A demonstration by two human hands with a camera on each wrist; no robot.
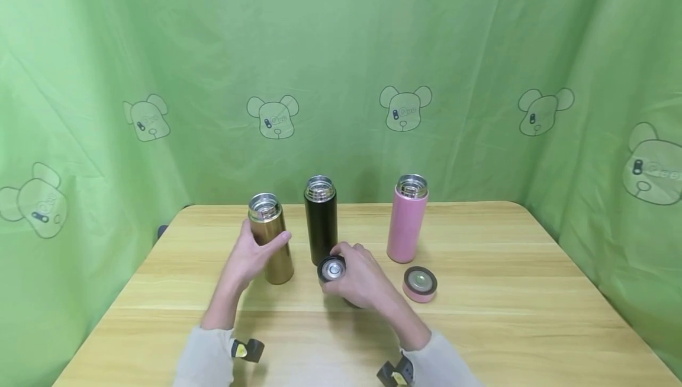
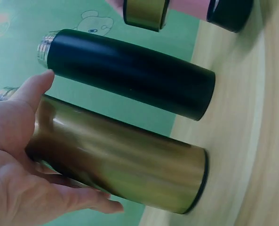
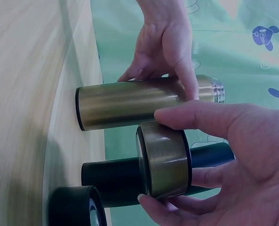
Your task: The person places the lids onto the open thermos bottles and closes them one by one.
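Note:
My left hand (image 1: 254, 254) grips a gold thermos bottle (image 1: 274, 257), thumb on one side and fingers on the other. The bottle stands upright with its mouth uncovered. My right hand (image 1: 359, 274) holds a gold lid (image 3: 166, 160) by its sides above the table, inner side up. Just behind that lid stands an uncovered black bottle (image 1: 321, 227). A black lid (image 3: 75, 207) lies on the table below the right hand, mostly hidden in the head view.
An uncovered pink bottle (image 1: 407, 218) stands at the back right. Its pink lid (image 1: 420, 284) lies in front of it, inner side up. The wooden table (image 1: 506, 292) runs back to a green curtain (image 1: 341, 50).

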